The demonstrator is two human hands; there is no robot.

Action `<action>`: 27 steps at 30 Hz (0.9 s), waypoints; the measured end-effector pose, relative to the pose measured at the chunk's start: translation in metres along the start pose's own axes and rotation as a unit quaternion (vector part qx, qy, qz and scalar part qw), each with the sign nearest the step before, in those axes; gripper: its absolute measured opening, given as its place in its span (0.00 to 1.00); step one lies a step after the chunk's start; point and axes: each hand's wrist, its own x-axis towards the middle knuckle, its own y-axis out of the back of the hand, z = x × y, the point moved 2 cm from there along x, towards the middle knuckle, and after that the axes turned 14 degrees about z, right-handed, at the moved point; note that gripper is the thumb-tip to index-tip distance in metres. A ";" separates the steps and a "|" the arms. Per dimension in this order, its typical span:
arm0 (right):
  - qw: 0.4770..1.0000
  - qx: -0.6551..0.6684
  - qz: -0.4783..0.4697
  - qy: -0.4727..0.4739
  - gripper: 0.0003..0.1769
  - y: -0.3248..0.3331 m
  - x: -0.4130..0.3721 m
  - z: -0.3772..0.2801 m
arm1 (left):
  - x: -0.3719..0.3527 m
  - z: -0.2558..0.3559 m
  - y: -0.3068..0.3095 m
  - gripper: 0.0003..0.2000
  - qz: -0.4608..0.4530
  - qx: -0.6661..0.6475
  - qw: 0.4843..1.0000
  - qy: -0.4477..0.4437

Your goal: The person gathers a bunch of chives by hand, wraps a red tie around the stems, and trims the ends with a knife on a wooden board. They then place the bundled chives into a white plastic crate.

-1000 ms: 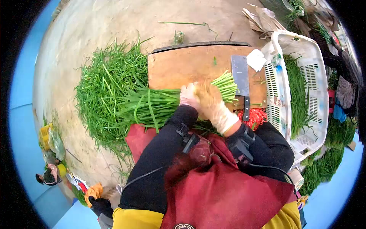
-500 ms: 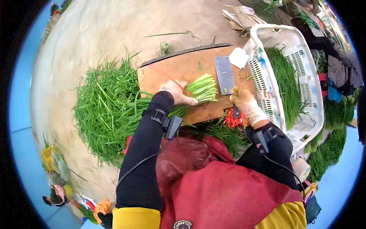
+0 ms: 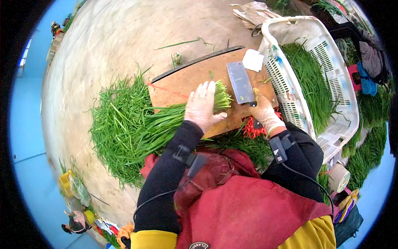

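A cleaver (image 3: 240, 82) lies flat on the wooden board (image 3: 182, 89), blade pointing away from me. My gloved right hand (image 3: 264, 111) is closed around its handle, part of which shows below the fingers. My gloved left hand (image 3: 202, 106) lies on top of a bunch of chives (image 3: 170, 120), fingers stretched out and thumb apart. The pale cut ends point right, towards the blade. A thin red tie (image 3: 166, 89) runs across the board towards my left hand; whether it circles the bunch is hidden.
Loose chives (image 3: 120, 133) are heaped on the floor left of the board. A white plastic basket (image 3: 286, 89) holding more greens stands on the right. Red ties (image 3: 253, 129) hang by the board's near edge. A white piece (image 3: 253, 60) lies beyond the cleaver.
My left hand has gone from gripping beside the stalk ends to lying flat over the bunch. The red tie now stretches left across the board. My right hand stays at the cleaver.
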 end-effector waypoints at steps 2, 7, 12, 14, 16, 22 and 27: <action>0.983 0.152 -0.062 -0.082 0.28 0.020 -0.006 -0.023 | 0.009 0.005 -0.023 0.57 -0.059 0.046 0.996 0.055; 0.962 0.250 -0.079 -0.082 0.25 0.028 -0.024 -0.030 | 0.033 -0.004 -0.038 0.59 -0.150 0.079 0.979 0.117; 0.966 0.140 0.057 0.208 0.41 0.032 -0.050 -0.039 | 0.054 -0.018 -0.042 0.48 -0.190 0.064 0.965 0.168; 0.972 0.141 0.009 0.189 0.44 0.038 -0.058 -0.048 | 0.054 -0.021 -0.046 0.38 -0.191 0.075 0.964 0.169; 0.973 0.128 -0.042 0.186 0.48 0.046 -0.065 -0.064 | 0.057 -0.022 -0.046 0.36 -0.196 0.076 0.962 0.173; 0.978 0.013 -0.057 0.200 0.52 0.012 -0.060 -0.058 | 0.060 -0.024 -0.048 0.33 -0.204 0.068 0.961 0.176; 0.976 -0.122 -0.165 0.073 0.52 0.019 -0.053 -0.096 | 0.063 -0.020 -0.044 0.29 -0.218 0.079 0.956 0.182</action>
